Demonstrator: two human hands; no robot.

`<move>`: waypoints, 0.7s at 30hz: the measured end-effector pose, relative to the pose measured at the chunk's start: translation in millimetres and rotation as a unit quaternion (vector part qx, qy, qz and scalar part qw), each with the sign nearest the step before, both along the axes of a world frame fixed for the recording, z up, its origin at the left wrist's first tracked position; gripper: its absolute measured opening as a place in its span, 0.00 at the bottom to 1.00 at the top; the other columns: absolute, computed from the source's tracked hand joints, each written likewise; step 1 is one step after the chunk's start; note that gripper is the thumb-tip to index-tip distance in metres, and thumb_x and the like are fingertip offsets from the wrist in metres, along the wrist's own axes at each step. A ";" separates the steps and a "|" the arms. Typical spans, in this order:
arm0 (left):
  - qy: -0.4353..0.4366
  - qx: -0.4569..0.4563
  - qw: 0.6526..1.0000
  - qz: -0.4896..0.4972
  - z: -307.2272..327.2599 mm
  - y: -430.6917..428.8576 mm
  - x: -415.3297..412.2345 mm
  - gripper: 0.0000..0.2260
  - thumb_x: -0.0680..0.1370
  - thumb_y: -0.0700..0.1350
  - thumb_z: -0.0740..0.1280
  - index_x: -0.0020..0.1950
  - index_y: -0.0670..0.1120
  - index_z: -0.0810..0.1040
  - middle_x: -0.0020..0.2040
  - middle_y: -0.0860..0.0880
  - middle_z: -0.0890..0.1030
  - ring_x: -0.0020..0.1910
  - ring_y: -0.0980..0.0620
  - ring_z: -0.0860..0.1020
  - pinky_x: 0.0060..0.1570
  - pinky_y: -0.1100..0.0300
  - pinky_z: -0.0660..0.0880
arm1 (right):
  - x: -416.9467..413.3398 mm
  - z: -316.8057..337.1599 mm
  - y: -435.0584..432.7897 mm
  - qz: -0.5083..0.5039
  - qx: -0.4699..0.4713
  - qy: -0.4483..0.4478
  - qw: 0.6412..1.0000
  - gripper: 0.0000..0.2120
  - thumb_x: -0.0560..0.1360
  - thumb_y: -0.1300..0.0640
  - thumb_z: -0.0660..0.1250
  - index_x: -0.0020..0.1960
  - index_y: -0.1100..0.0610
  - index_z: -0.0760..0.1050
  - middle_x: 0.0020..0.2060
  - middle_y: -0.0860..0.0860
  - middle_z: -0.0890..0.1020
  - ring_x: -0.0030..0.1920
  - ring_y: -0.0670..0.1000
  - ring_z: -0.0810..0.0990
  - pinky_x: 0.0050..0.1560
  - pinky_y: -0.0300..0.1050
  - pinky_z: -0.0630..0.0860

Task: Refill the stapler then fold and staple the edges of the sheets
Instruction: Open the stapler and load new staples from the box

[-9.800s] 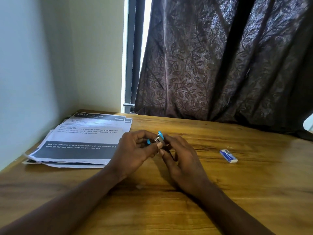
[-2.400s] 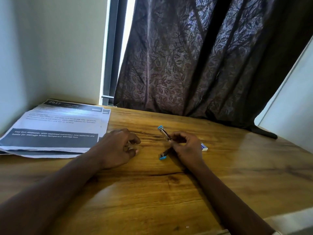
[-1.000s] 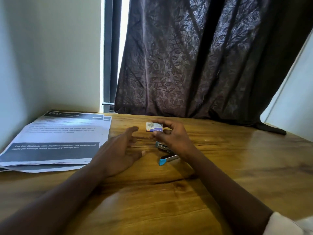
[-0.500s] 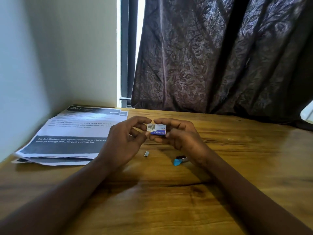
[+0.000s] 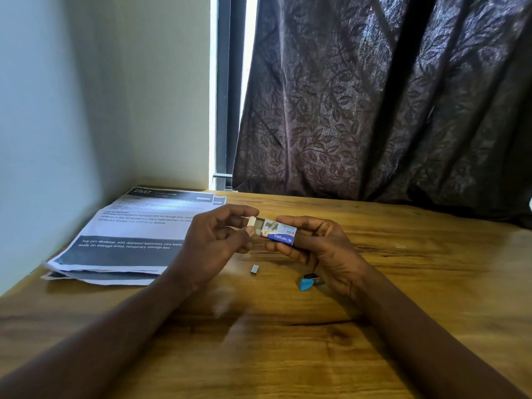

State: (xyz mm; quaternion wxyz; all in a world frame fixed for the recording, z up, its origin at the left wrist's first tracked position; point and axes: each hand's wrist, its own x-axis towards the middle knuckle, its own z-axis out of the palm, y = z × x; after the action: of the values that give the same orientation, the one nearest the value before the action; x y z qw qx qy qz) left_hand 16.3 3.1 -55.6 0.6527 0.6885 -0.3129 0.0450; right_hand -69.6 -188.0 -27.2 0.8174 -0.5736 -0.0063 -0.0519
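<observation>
A small blue and white staple box [image 5: 277,232] is held above the wooden table [image 5: 288,341]. My right hand [image 5: 319,249] grips its sleeve, and my left hand [image 5: 216,240] pinches the white inner tray, which is slid partly out to the left. A short strip of staples [image 5: 254,269] lies on the table below the box. The stapler [image 5: 308,283], blue-tipped, lies under my right hand and is mostly hidden by it. A stack of printed sheets [image 5: 138,234] rests at the table's left, against the wall.
A dark patterned curtain [image 5: 374,110] hangs behind the table's far edge. A pale wall [image 5: 57,125] borders the table on the left, with a window strip beside the curtain.
The stapler was set down and my right hand picked up the staple box. My left hand joined it and has drawn the inner tray out to the left. A staple strip now lies on the table.
</observation>
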 end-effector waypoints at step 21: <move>-0.242 0.112 0.956 0.121 6.9 3.9 -7.0 0.13 0.77 0.46 0.73 0.61 0.52 0.81 0.56 0.56 0.83 0.50 0.57 0.82 0.51 0.64 0.78 | -0.9 0.4 -2.1 -0.069 -0.077 -0.001 0.995 0.11 0.75 0.68 0.71 0.57 0.66 0.82 0.49 0.63 0.87 0.44 0.55 0.88 0.39 0.38 0.83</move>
State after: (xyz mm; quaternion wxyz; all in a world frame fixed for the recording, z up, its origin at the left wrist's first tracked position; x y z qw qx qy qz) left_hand 9.3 7.0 -48.7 0.4660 0.7584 -0.3789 0.2533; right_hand -70.5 -190.1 -26.9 0.7652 -0.6340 0.0282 -0.1082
